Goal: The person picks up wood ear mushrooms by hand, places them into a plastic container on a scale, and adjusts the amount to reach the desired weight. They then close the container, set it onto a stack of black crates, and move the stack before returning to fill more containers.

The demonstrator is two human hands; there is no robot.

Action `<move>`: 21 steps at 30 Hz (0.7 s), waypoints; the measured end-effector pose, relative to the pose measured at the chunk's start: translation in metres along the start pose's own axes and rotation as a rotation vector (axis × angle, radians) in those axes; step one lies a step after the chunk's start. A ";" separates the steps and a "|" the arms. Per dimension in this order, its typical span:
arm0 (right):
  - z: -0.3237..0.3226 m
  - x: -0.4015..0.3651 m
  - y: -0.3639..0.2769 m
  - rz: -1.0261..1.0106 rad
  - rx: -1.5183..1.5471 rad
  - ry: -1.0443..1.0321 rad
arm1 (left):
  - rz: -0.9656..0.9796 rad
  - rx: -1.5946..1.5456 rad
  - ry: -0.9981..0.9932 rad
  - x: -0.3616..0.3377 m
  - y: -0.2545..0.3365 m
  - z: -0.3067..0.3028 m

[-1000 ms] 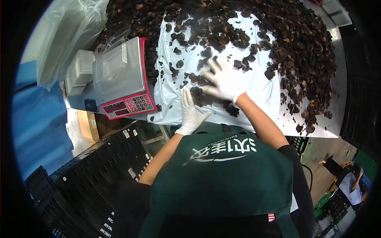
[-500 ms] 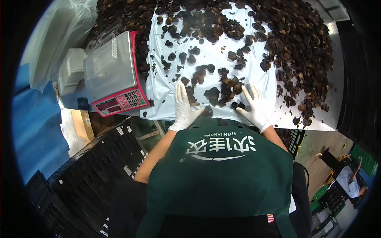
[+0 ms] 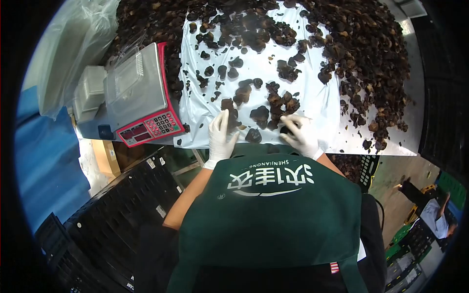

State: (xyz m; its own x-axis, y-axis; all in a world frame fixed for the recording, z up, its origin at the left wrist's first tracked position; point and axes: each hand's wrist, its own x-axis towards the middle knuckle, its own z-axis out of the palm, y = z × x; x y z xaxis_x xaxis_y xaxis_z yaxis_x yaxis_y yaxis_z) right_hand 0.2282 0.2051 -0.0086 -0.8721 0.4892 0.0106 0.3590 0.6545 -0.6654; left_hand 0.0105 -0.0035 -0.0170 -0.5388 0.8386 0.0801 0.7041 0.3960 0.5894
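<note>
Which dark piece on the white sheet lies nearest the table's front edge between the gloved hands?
The lone piece between the left hand and right hand, touching neither; the other pieces lie farther up the white sheet, mostly clustered.

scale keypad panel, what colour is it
Red, with pale keys: the keypad panel runs along the front of the scale, and shows best in the head view.

— What's at your ten o'clock?
— A red-edged scale [image 3: 141,93] with a clear plastic tray [image 3: 128,78] on its platter. A plastic bag [image 3: 73,44] lies farther out.
— And lower down?
— You have black crates [image 3: 112,215] at eight o'clock. Another person [image 3: 435,215] is at four o'clock, well apart.
</note>
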 end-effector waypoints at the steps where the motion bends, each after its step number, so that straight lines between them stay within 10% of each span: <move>1: 0.007 0.009 -0.001 -0.186 -0.094 0.005 | -0.025 -0.021 -0.007 0.002 0.000 -0.002; 9: 0.031 0.062 -0.045 -0.753 -0.271 -0.163 | -0.106 -0.161 0.008 0.041 -0.001 -0.011; 21: -0.016 0.055 -0.006 -0.375 -0.313 0.143 | -0.214 -0.248 0.068 0.072 0.000 -0.005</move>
State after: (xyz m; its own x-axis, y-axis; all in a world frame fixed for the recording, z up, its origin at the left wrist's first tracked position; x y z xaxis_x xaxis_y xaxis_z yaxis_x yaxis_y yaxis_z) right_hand 0.1833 0.2367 0.0080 -0.9135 0.2475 0.3227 0.1318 0.9308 -0.3409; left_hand -0.0306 0.0550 -0.0076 -0.6977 0.7161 -0.0183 0.4421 0.4506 0.7756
